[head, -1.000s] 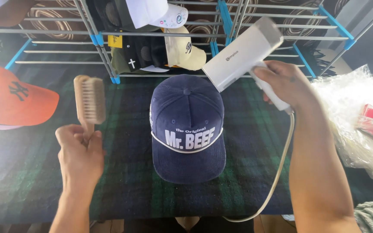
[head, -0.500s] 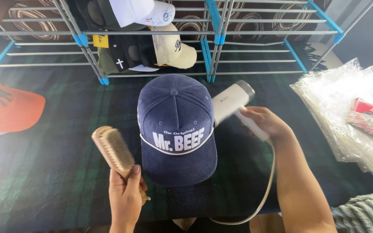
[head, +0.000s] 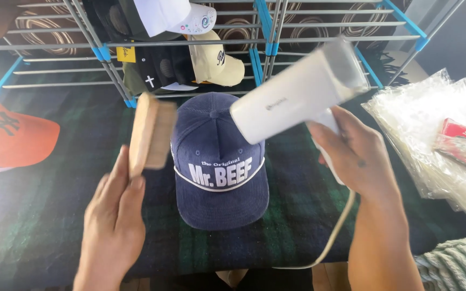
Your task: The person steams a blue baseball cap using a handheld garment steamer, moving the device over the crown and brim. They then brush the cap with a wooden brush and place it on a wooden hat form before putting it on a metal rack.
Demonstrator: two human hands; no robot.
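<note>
A navy corduroy cap [head: 217, 161] with white lettering and a white rope across the brim sits on a dark green plaid cloth [head: 39, 215], brim toward me. My left hand [head: 114, 210] grips a wooden brush [head: 149, 134], held upright just left of the cap's crown. My right hand [head: 351, 151] holds a white handheld steamer [head: 297, 91] by its handle. Its body tilts over the cap's upper right side. A white cord [head: 330, 237] hangs from it down past the table edge.
An orange cap [head: 6, 134] lies at the left. A metal rack with blue joints [head: 265, 43] at the back holds white, cream and black caps. Clear plastic bags [head: 438, 140] with a red packet [head: 462, 145] lie at the right.
Both hands have risen. The brush went from low beside the brim up to the crown's left side, and the steamer lifted from the cap's right side to above it.
</note>
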